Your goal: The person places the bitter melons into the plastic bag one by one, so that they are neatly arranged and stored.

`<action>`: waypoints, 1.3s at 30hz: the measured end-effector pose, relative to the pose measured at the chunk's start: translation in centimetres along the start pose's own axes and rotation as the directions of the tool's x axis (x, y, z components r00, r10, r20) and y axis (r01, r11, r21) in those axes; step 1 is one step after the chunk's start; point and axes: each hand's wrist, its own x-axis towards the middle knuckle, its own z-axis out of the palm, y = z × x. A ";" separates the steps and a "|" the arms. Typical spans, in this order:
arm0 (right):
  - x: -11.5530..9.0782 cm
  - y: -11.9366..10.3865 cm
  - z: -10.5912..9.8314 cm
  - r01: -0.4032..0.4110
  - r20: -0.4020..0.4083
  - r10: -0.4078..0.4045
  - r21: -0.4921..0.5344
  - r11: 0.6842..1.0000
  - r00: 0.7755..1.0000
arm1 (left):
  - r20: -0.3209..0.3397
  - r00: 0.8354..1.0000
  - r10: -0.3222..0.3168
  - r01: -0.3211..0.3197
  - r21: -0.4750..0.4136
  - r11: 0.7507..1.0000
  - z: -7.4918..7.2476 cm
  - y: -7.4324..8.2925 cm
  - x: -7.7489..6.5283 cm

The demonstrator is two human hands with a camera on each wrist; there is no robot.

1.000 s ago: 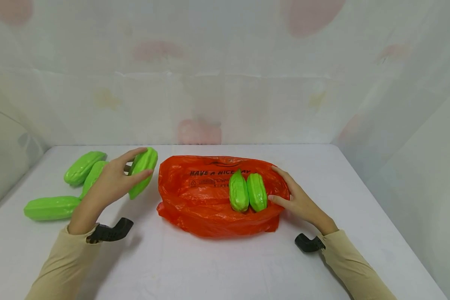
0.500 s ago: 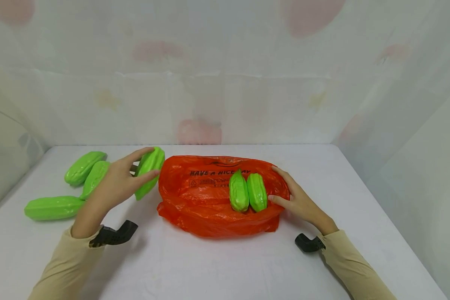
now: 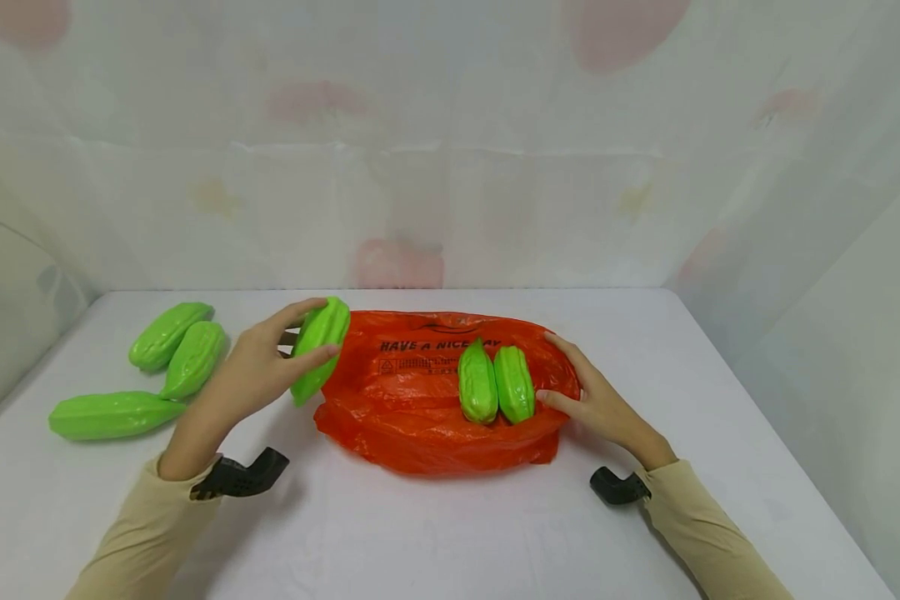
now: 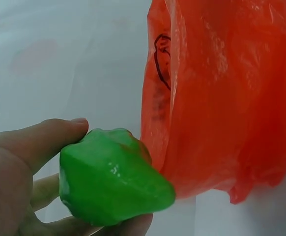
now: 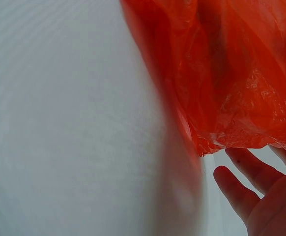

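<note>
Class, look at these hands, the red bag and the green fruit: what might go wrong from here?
1. The left hand holds one fruit up between thumb and fingers; its glossy skin could slip.
2. The right hand is at the right side of the thin bag; its left side might fold inward.
3. Two fruits lie inside; an added one might knock them.

The beige-sleeved left forearm (image 3: 146, 525) angles forward and inward; its bare left hand (image 3: 247, 371) is raised, thumb and fingers curled in a grip. The beige-sleeved right forearm (image 3: 708, 525) also angles forward and inward; the bare right hand (image 3: 607, 408) holds thumb and fingers spread apart.
</note>
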 end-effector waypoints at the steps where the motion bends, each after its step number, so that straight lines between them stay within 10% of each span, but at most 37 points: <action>1: 0.0 0.0 0.0 0.000 0.001 0.000 -0.002 1.000 1.000 | 0.002 1.000 0.000 0.000 -0.008 1.000 0.1 0.1 0.0; 39: 0.0 0.0 -0.1 -0.004 0.001 0.004 0.016 1.000 1.000 | -0.056 0.994 0.092 -0.096 -0.079 0.992 4.1 3.5 1.2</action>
